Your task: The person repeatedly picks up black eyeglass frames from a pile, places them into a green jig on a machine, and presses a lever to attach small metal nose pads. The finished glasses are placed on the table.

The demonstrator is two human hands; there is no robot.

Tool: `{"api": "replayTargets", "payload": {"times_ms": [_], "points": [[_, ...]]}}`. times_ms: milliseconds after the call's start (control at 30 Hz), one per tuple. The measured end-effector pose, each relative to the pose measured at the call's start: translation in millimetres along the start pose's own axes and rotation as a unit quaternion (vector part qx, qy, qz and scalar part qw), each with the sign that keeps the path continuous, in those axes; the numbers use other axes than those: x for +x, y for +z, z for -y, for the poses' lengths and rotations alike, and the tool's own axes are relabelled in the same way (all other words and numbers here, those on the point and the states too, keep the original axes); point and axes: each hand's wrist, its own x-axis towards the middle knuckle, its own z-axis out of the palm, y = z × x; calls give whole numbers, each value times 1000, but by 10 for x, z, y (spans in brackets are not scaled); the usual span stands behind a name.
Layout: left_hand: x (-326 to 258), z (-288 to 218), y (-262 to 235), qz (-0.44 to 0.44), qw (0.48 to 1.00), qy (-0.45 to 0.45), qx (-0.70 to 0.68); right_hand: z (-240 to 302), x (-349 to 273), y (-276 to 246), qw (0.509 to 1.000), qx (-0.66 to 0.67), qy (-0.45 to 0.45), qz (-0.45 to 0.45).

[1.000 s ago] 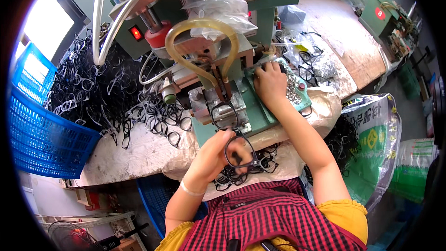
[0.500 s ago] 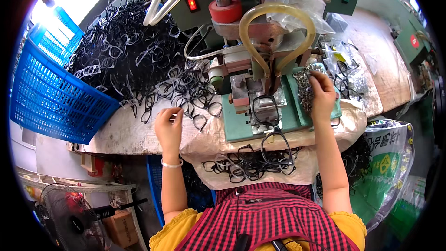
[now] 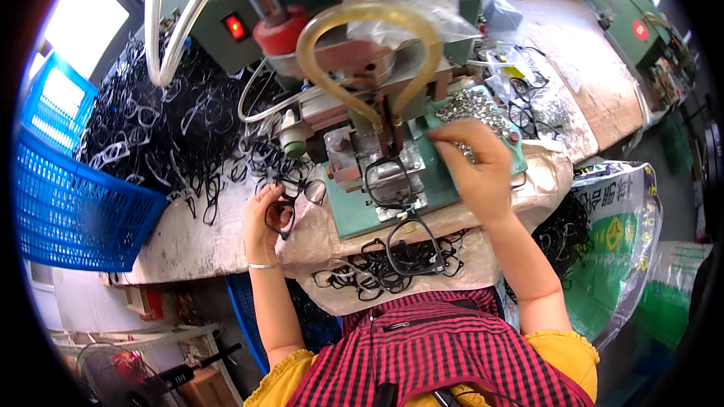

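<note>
My left hand (image 3: pixel 260 218), at the edge of the loose frames left of the machine, is closed on a dark eyeglass frame (image 3: pixel 280 216). My right hand (image 3: pixel 479 169) reaches over the green machine base with thumb and index finger pinched together. Whether a small part sits in that pinch, I cannot make out. Behind this hand lies a heap of small metal parts (image 3: pixel 471 109) in a green tray. Another black eyeglass frame (image 3: pixel 414 245) sits at the metal fixture, one rim under the press head (image 3: pixel 388 136) and the other hanging toward me.
A big pile of dark eyeglass frames (image 3: pixel 166 117) covers the bench's left, beside blue baskets (image 3: pixel 75 203). More frames (image 3: pixel 369 271) lie on the cloth at my lap. A yellowish hose (image 3: pixel 369 11) loops before the press. A printed sack (image 3: pixel 618 234) stands at right.
My left hand has taken hold of an eyeglass frame. My right hand has left the metal parts and moved toward the press fixture. The whole view has shifted.
</note>
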Motion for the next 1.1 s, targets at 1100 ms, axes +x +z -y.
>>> {"api": "replayTargets", "payload": {"times_ms": [1100], "points": [[-753,-445,1603,253,661,612,353,-828,-139,-286,938,-326,-104,51]]}}
